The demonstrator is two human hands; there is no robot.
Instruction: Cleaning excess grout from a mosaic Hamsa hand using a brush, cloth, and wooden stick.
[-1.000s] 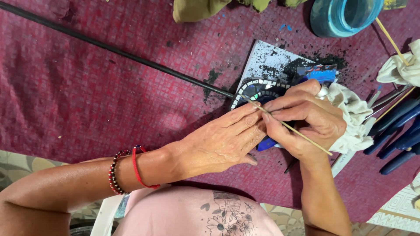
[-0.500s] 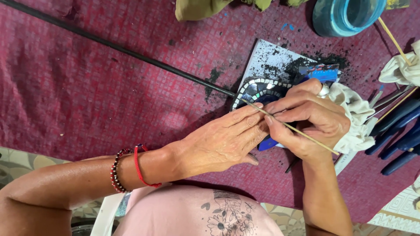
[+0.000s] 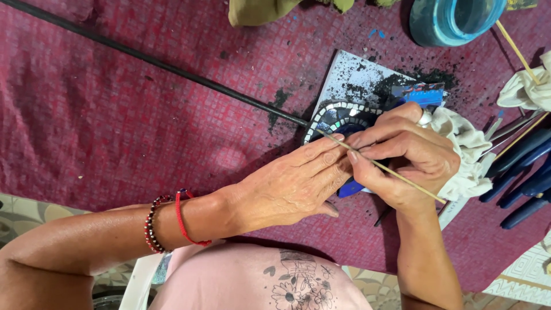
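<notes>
A round mosaic piece (image 3: 338, 117) of small white, black and blue tiles lies on a white sheet (image 3: 359, 77) smeared with dark grout. My left hand (image 3: 287, 186) lies flat, fingers together, its fingertips pressing on the near edge of the mosaic piece. My right hand (image 3: 402, 155) pinches a thin wooden stick (image 3: 396, 172), whose tip touches the tiles. That hand also bunches a white cloth (image 3: 465, 152) under its palm. Most of the mosaic piece is hidden under both hands.
A long black rod (image 3: 155, 60) crosses the maroon tiled-pattern table cloth (image 3: 115, 132) diagonally. A blue jar (image 3: 453, 20) stands at the top right. Dark blue tool handles (image 3: 525, 172), more sticks and a white rag (image 3: 525, 89) lie at the right edge. An olive cloth (image 3: 258, 10) sits at the top.
The stick's tip has shifted slightly along the tiled rim; both hands stay in nearly the same place.
</notes>
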